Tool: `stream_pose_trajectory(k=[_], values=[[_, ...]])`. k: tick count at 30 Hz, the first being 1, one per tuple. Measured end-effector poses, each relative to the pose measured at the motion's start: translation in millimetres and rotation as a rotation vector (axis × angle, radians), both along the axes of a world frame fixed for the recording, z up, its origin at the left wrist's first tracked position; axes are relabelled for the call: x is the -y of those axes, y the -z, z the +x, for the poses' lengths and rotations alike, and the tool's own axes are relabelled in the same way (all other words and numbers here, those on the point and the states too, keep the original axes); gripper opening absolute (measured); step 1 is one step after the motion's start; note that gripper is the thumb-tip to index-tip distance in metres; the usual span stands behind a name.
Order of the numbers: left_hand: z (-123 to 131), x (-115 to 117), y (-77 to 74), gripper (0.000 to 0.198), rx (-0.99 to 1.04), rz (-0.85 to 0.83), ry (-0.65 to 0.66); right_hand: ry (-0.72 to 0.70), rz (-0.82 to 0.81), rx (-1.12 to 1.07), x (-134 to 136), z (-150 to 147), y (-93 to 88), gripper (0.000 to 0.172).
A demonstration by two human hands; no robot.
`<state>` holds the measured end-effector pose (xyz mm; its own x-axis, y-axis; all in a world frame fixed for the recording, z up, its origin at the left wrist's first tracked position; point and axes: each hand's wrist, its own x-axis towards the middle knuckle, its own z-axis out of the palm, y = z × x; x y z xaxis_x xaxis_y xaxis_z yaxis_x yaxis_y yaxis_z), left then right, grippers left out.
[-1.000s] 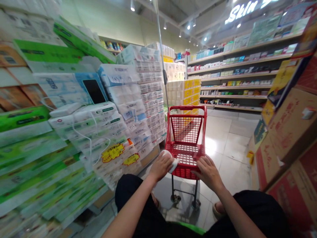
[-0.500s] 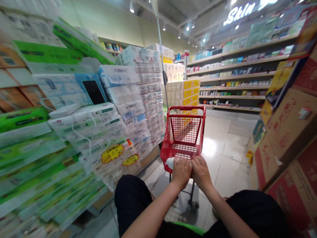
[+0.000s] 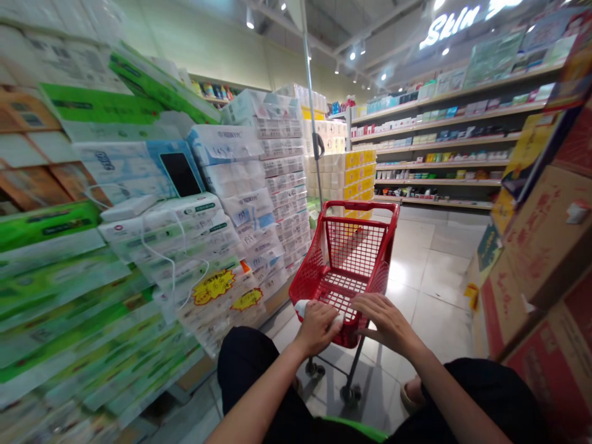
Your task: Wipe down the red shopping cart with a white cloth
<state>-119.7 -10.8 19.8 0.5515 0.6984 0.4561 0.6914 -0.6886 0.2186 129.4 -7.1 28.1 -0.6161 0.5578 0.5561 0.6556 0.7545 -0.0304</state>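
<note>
In front of my knees stands a small red plastic shopping cart (image 3: 356, 246) with a lattice basket and dark wheeled legs, turned at an angle to me. My left hand (image 3: 318, 325) is closed over a crumpled white cloth (image 3: 302, 307) and presses it on the near left part of the basket's rim. Whether it is cloth or tissue I cannot tell for sure. My right hand (image 3: 383, 320) is open at the near right corner of the basket, fingers stretched out above the rim. Its palm side is hidden, and so is any contact with the rim.
Stacked tissue packs (image 3: 250, 203) rise along the left, with a dark-screened phone (image 3: 179, 174) and a white cable (image 3: 173, 265) on them. Cardboard boxes (image 3: 536, 246) line the right side. Shelves of goods (image 3: 439, 142) stand behind the tiled aisle (image 3: 425, 271).
The cart has turned and its near end has swung left. My right hand has let go of the rim and opened. My left hand has moved left with the white cloth.
</note>
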Motion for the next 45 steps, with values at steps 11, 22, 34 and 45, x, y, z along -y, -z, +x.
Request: stream_pose_trajectory(k=[11,22,34,45], values=[[-36,-11,3.7,0.034,0.103,0.035,-0.116,0.165,0.089,-0.027,-51,-9,5.8,0.059],[43,35,28.6,0.057,0.147,0.102,-0.284,0.292,0.115,-0.078,-48,-18,12.8,0.048],[-74,-31,20.9,0.042,-0.085,0.037,-0.077,0.210,0.082,-0.116,-41,-24,7.0,0.043],[-65,-32,41.4,0.042,0.196,0.027,-0.329,0.168,-0.020,-0.052,-34,-46,-11.6,0.052]])
